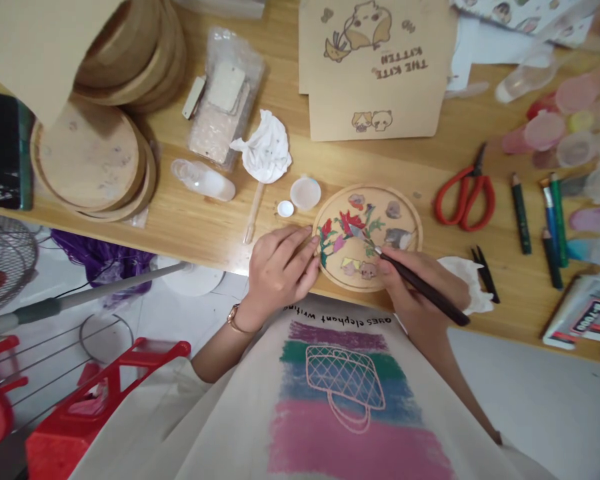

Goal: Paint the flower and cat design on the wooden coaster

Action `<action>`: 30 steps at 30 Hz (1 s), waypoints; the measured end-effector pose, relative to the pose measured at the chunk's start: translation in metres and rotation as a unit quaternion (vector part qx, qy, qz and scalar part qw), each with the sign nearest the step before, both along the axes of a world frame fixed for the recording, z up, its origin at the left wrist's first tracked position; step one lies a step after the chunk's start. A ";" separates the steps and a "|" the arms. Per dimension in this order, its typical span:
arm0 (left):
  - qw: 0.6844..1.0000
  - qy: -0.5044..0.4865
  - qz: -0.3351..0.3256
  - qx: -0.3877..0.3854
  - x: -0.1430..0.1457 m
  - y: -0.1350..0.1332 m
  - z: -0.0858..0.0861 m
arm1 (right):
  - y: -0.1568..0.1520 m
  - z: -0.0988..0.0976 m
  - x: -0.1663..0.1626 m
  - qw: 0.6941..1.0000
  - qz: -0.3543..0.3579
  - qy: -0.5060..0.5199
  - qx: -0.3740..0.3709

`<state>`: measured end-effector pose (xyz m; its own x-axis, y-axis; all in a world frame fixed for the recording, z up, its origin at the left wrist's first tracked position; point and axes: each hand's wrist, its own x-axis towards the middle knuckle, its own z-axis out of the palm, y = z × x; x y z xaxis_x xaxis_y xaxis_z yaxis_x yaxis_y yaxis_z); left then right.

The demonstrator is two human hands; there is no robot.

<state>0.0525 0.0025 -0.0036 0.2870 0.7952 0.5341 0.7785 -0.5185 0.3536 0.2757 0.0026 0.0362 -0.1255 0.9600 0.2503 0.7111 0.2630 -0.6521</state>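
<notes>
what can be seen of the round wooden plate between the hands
The round plate looks like pale wood with a raised rim and lies flat near the edge of the table. Red flowers, green leaves and animal pictures decorate its face. The left hand touches its rim; the right hand holds a dark tool with its tip at the face, contact unclear.
</notes>
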 end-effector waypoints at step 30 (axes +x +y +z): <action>1.000 0.017 0.005 0.000 0.000 0.000 0.001 | -0.003 -0.001 0.001 0.999 0.001 0.042 0.011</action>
